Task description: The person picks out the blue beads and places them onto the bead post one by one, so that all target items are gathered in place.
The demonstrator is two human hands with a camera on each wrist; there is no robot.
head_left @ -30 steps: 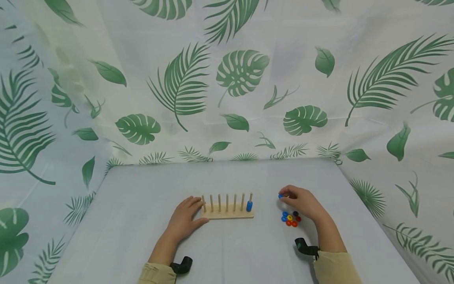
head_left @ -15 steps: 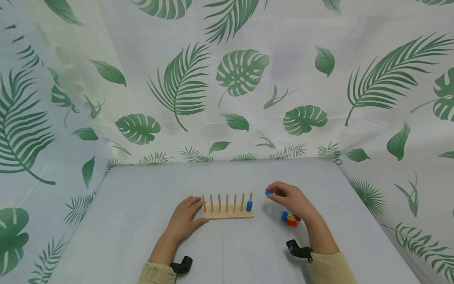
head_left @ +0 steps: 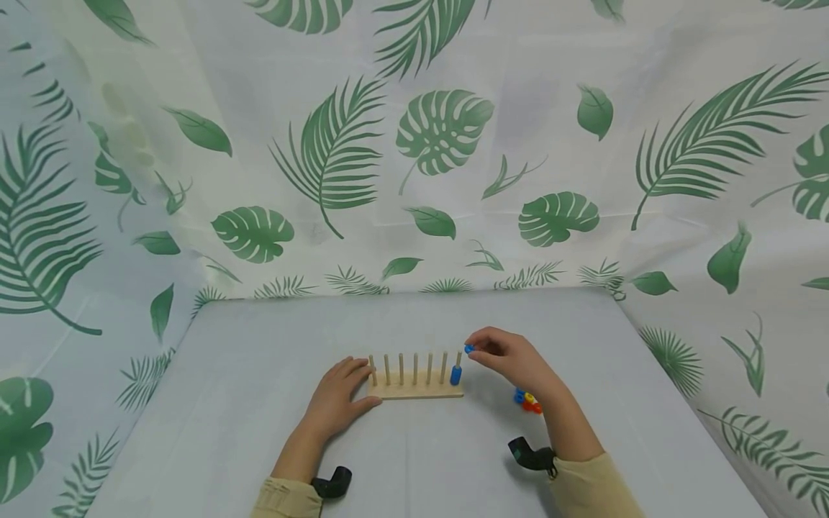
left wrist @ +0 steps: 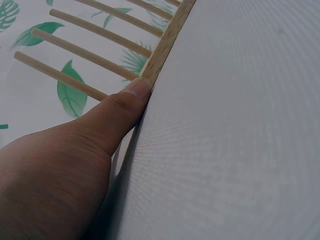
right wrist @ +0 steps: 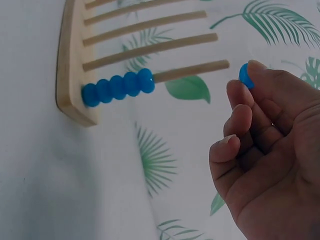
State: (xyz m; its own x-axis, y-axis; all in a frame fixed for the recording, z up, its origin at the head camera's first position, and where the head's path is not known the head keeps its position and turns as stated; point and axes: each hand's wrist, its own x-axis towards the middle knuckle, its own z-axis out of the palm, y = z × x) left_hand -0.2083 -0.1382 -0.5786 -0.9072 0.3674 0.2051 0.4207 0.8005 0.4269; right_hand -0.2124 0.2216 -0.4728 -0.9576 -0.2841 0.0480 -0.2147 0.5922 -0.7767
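A wooden peg stand with several upright pegs sits on the table. My left hand grips its left end, the thumb against the front edge of the base and the fingers at the far side. Several blue beads are stacked on the rightmost peg, whose upper part is bare. My right hand pinches one blue bead between thumb and index finger. That bead is close to the tip of the rightmost peg, a small gap apart in the right wrist view.
A small group of loose beads, blue, yellow and red, lies right of the stand, partly hidden by my right forearm. The white table meets a leaf-patterned cloth at the back and sides. Black wrist devices are on both wrists.
My right hand has moved left from above the loose beads to the rightmost peg, carrying the blue bead. The left hand and peg stand have stayed in place.
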